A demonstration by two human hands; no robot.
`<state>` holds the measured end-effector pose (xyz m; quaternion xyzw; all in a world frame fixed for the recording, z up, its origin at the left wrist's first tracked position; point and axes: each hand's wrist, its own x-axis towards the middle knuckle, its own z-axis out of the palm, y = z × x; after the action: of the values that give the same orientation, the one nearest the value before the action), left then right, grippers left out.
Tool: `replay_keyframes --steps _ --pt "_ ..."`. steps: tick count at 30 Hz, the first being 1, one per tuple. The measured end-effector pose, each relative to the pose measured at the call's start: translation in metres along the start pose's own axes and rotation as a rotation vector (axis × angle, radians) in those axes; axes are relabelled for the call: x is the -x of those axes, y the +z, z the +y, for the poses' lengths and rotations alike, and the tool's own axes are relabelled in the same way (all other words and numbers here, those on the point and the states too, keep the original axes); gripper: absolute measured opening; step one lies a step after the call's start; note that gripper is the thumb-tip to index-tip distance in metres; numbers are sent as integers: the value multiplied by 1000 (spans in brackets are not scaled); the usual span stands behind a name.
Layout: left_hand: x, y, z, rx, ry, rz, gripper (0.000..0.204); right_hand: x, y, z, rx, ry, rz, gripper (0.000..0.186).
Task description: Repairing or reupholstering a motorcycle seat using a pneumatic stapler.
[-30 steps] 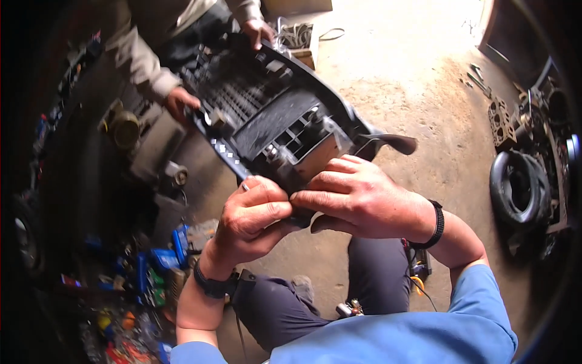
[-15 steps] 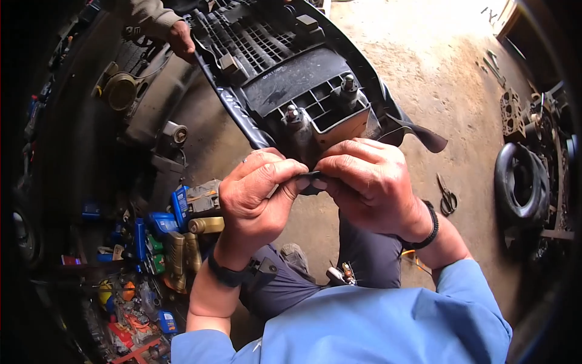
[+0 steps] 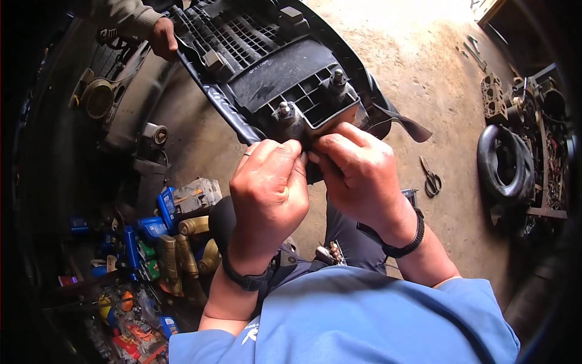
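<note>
A black motorcycle seat (image 3: pixel 284 77) is held upside down in front of me, showing its ribbed plastic base, two bolts and a metal bracket (image 3: pixel 335 119). At its near end, black cover material (image 3: pixel 313 173) hangs below my fingertips. My left hand (image 3: pixel 270 182) is closed, thumb and fingers pinching at that edge. Right beside it, my right hand (image 3: pixel 362 177) pinches the same edge, its fingers against the bracket. What lies between the fingertips is mostly hidden. A loose strip of cover (image 3: pixel 414 128) sticks out to the right.
Another person's hand (image 3: pixel 162 39) grips the seat's far left side. Scissors (image 3: pixel 431 179) lie on the floor to the right, with a black tyre-like ring (image 3: pixel 504 162) beyond. Blue and gold bottles (image 3: pixel 170 261) crowd the lower left, near a grey box (image 3: pixel 200 194).
Both my hands have moved in closer to the seat's near end, and the cover edge they pinch is drawn nearer the bracket. The whole view has shifted slightly.
</note>
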<state>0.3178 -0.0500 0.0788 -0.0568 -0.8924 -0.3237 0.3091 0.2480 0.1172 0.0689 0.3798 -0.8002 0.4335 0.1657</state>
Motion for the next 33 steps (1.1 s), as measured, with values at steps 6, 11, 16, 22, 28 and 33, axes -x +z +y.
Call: replay_keyframes --steps 6,11,16,22,28,33 --pt "0 1 5 -55 -4 -29 22 4 1 -4 71 73 -41 14" --pt "8 -7 0 -178 24 -62 24 2 2 -7 99 56 -44 15" --pt "16 -32 -18 71 91 1 35 0 2 -4 19 67 -7 16" --pt "10 -33 -49 34 177 -157 47 -3 -11 6 -141 25 -108 18" --pt "-1 -27 -73 344 267 -203 44 -14 -28 4 -249 -58 -369 68" --pt "0 -28 -74 282 239 -225 44 -17 -17 7 -120 -163 -290 73"
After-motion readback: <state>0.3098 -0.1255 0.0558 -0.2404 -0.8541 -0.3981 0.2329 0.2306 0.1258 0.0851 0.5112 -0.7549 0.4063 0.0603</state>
